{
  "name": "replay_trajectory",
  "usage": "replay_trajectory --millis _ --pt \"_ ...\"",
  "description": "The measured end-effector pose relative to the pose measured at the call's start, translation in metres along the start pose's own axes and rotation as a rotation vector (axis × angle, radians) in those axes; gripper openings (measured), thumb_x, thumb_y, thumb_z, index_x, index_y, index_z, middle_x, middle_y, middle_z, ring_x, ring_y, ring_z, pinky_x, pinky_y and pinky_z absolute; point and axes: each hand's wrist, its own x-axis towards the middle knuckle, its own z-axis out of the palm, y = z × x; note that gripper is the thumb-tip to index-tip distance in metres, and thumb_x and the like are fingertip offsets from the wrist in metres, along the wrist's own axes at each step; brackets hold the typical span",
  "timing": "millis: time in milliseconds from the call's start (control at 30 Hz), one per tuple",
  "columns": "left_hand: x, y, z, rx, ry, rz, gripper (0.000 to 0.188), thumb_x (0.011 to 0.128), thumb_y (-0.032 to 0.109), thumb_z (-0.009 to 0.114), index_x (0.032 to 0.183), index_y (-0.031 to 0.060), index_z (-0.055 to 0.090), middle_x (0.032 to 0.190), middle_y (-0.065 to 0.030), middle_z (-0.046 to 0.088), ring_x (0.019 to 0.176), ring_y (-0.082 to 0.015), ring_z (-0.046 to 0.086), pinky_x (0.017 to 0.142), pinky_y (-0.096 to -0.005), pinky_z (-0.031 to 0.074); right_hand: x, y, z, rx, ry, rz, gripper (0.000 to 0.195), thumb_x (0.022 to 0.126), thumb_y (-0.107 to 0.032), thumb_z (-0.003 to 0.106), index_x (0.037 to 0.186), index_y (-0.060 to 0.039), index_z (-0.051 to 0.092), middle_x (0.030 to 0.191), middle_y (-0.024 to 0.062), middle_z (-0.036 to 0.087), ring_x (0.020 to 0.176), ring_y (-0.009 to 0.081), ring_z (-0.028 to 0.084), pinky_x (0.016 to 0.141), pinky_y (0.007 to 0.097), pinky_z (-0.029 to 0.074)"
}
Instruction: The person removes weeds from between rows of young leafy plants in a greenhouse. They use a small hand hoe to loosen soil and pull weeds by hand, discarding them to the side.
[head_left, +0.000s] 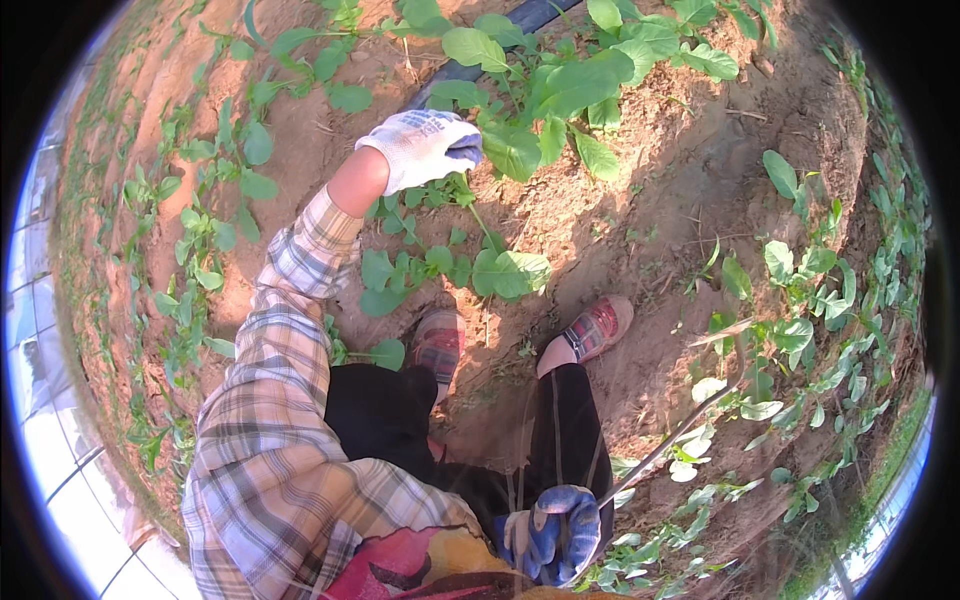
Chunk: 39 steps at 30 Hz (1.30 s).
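My left hand (424, 150), in a white knit glove with a blue-coated palm, reaches out over a row of leafy green plants (577, 82). Its fingers are curled at the edge of the leaves, and whether they grip a stem is hidden. Low in the view, by my right thigh, my right hand (559, 529) in a blue-coated glove is closed around the handle end of a thin metal hand tool (671, 439). The tool's bent shaft runs up to the right, and a narrow blade (721, 332) at its far end lies over plants.
A black irrigation hose (465, 67) lies on the soil beneath the leaves. Smaller plants (510, 274) grow just before my feet in plaid shoes (600, 328). More plant rows stand at left (199, 255) and right (795, 334).
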Motion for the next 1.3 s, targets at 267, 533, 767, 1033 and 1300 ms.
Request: replay_trajectory --millis 267,533,767,1033,1300 --pt "0.110 -0.050 0.021 -0.028 0.237 -0.202 0.042 0.085 0.028 0.054 0.122 0.0084 0.049 0.120 -0.0135 0.053 0.110 -0.0306 0.051 0.094 -0.0378 0.040 -0.001 -0.002 0.004 -0.068 0.075 0.010 0.041 0.097 -0.030 0.033 0.113 0.0066 0.043 0.064 0.0065 0.050 0.042 0.0182 0.048 0.049 0.0377 0.043" --pt "0.163 -0.031 0.059 0.064 0.230 -0.266 0.045 0.079 0.031 0.062 0.114 0.0041 0.053 0.117 -0.0165 0.054 0.110 -0.0304 0.051 0.089 -0.0391 0.043 -0.004 -0.002 -0.005 -0.080 0.041 -0.008 0.043 0.099 -0.031 0.025 0.116 0.0050 0.042 0.061 0.0049 0.048 0.044 0.0171 0.045 0.051 0.0359 0.040" --pt "0.158 -0.054 0.077 -0.128 0.429 -0.337 0.036 0.079 0.028 0.061 0.108 0.0073 0.059 0.106 -0.0170 0.060 0.100 -0.0318 0.056 0.087 -0.0402 0.043 -0.008 -0.005 -0.005 -0.026 0.073 0.023 0.042 0.098 -0.029 0.031 0.115 0.0075 0.043 0.059 0.0054 0.049 0.046 0.0185 0.046 0.053 0.0371 0.040" --pt "0.103 -0.051 0.042 -1.080 0.501 -0.173 0.027 0.079 0.009 0.063 0.105 0.0000 0.060 0.088 -0.0025 0.063 0.068 -0.0103 0.053 0.063 -0.0267 0.046 -0.001 -0.008 -0.022 0.030 -0.095 0.057 0.042 0.096 -0.030 0.039 0.111 0.0085 0.046 0.056 0.0071 0.050 0.046 0.0213 0.048 0.053 0.0384 0.041" --pt "-0.017 0.025 0.033 -0.557 -0.708 0.426 0.063 0.071 0.027 0.072 0.126 0.0074 0.047 0.115 -0.0138 0.055 0.104 -0.0303 0.053 0.089 -0.0367 0.042 -0.023 0.012 -0.020 0.043 0.195 -0.118 0.044 0.096 -0.034 0.038 0.105 0.0076 0.049 0.051 0.0047 0.047 0.044 0.0194 0.047 0.050 0.0357 0.042"
